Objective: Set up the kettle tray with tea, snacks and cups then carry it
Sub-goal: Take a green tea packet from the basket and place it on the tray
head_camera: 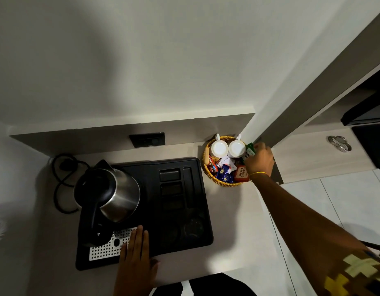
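Note:
A black kettle tray (180, 163) lies on the counter with a steel kettle (112, 195) standing on its left part and a white perforated grate (108, 246) at its front. My left hand (134, 251) rests flat on the tray's front edge, fingers apart. At the back right stands a round wicker basket (206, 167) holding two upturned white cups (219, 148), several tea and snack sachets and a red packet (241, 174). My right hand (259, 160) is over the basket's right side, closed on green sachets (249, 151).
The kettle's black cord (61, 178) coils on the counter left of the tray. A black wall socket (147, 139) sits behind the tray. A wall corner rises right behind the basket. Tiled floor lies beyond the counter's right edge.

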